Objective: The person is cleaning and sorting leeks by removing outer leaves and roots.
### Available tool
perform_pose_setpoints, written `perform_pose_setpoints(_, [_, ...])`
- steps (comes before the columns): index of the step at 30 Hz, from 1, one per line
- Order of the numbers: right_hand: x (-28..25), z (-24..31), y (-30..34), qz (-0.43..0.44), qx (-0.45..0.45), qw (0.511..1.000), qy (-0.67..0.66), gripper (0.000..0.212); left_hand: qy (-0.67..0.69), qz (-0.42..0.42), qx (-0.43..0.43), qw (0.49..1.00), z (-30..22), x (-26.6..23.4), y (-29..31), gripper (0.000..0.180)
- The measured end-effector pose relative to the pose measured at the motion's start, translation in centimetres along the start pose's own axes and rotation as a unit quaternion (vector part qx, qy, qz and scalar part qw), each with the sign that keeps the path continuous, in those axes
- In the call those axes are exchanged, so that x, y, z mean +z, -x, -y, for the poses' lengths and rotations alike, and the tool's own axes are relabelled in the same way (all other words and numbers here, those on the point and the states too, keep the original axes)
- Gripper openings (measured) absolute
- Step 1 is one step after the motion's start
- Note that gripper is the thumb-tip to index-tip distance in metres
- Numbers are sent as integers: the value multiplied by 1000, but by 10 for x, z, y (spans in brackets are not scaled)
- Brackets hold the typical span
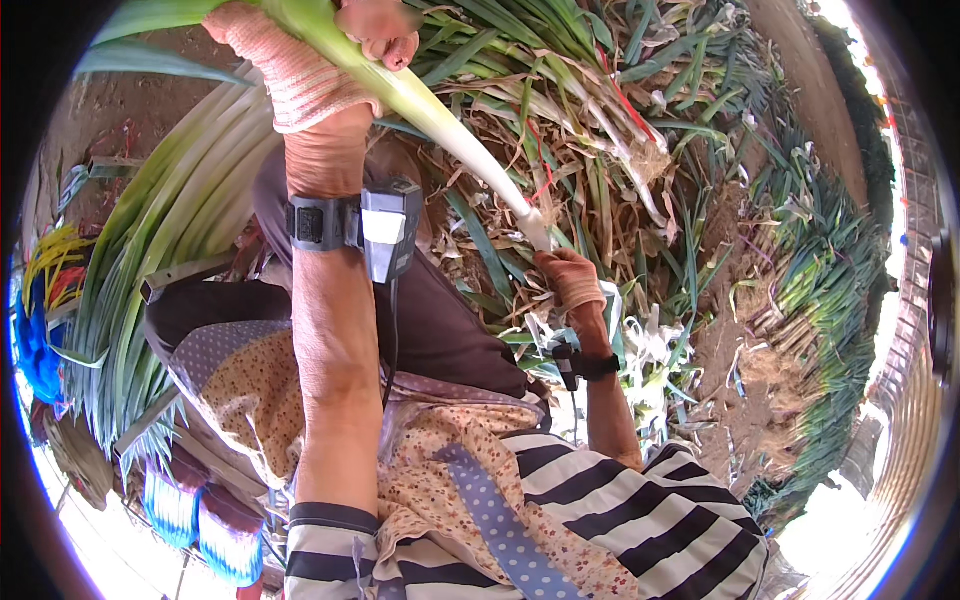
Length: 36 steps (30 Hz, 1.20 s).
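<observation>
A long leek (455, 135) with green leaves and a white shank slants across the upper middle. My left hand (305, 70), in a pale pink glove with bare fingertips, is closed round its upper green part. Down at the root end, my right hand (572, 278), also gloved, has its fingers closed on the leek's tip; the exact grip there is partly hidden. Beside my left arm lies a thick bundle of trimmed leeks (165, 215) with pale shanks on a metal rack (190, 275).
Untrimmed leeks (600, 100) with dry leaves and red ties are heaped ahead. Peeled leaf scraps (650, 345) lie by my right arm. A long row of leeks (815, 300) stretches along the right. Blue, yellow and red strips (45, 320) hang at the far left, blue-white bundles (230, 535) below.
</observation>
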State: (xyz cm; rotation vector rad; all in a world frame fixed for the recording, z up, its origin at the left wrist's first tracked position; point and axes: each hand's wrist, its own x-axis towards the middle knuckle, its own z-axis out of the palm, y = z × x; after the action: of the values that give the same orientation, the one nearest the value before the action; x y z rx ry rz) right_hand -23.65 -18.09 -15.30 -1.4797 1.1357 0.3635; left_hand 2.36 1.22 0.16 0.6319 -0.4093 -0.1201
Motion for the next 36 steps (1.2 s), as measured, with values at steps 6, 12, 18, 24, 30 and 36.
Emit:
perform_pose_setpoints(6, [-14, -29, -10, -22, -10, 999, 36, 20, -21, -48, -10, 999, -9, 6, 9, 77])
perform_pose_setpoints(12, [-91, -174, -62, 50, -190, 980, -16, 30, -23, -38, 14, 999, 2, -12, -2, 75])
perform_pose_setpoints(18, [-106, -119, -34, -121, -128, 957, 230, 60, 14, -62, -31, 997, 6, -2, -2, 70])
perform_pose_setpoints(24, [-23, 21, 26, -77, -388, 894, 210, 50, 34, -134, -58, 989, 8, -25, 0, 68])
perform_pose_setpoints(30, [-15, 18, 45, 21, -449, 855, 259, 18, 66, -224, -53, 971, 7, -24, -7, 52])
perform_pose_setpoints(36, [11, 72, 146, -15, -238, 971, 3, 18, 25, -198, -65, 978, 13, -53, -8, 50])
